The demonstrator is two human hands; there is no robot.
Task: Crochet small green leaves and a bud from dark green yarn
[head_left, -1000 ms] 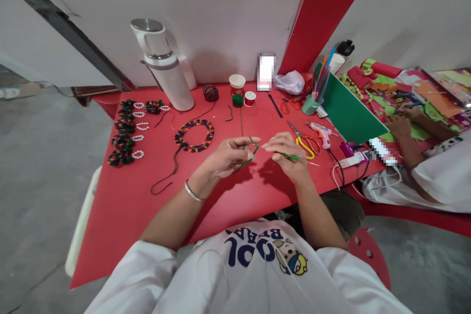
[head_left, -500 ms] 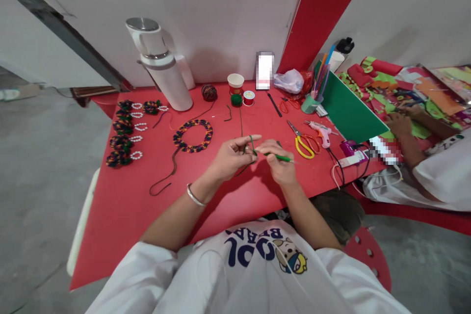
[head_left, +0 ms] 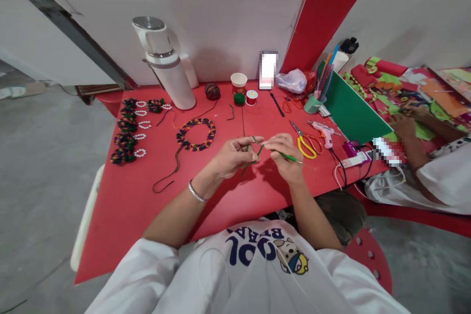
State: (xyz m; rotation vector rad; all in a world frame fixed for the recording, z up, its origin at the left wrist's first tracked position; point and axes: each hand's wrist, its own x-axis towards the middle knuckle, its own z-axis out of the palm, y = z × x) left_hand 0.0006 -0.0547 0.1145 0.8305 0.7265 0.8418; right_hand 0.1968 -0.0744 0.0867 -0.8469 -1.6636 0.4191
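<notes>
Head view: nearside of yarn ball (head_left: 239,99), left hand (head_left: 235,158) pinches green strand (head_left: 260,150), right hand (head_left: 287,166) pinches crochet hook (head_left: 289,157); likely mid-stitch, next needs tension.

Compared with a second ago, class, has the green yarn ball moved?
No: judged against the paper cup behind it, the green yarn ball shows no visible shift.

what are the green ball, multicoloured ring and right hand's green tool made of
Green ball: probably matte yarn, given the strand trailing from it. Multicoloured ring: likely matte yarn, its surface bumpy. Green tool: smooth, perhaps plastic or painted metal; its even colour leaves this open.
</notes>
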